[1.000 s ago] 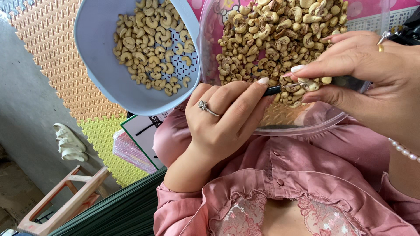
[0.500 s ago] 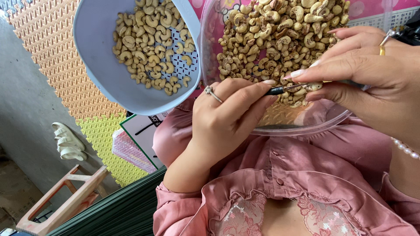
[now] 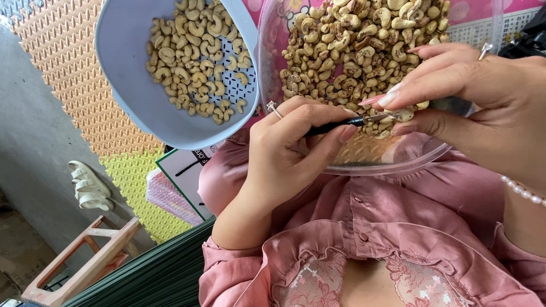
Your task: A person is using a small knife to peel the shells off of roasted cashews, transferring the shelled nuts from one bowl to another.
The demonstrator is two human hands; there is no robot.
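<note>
Cashew (image 3: 405,115) is pinched in the right hand (image 3: 483,96) over the clear bowl (image 3: 387,165), while the left hand (image 3: 290,148) grips a small knife (image 3: 341,123). A slip could nick a fingertip or crack the nut.

Bright, even daylight across the whole frame, no harsh shadows anywhere. Soft shade sits under the left hand (image 3: 287,156) at six o'clock and inside the grey bowl (image 3: 133,85) at eleven. A pale sheen runs along the clear bowl (image 3: 398,165) rim. Focus is crisp at centre; the right hand (image 3: 489,108) at three o'clock looks slightly soft, and edges stretch a little.
</note>
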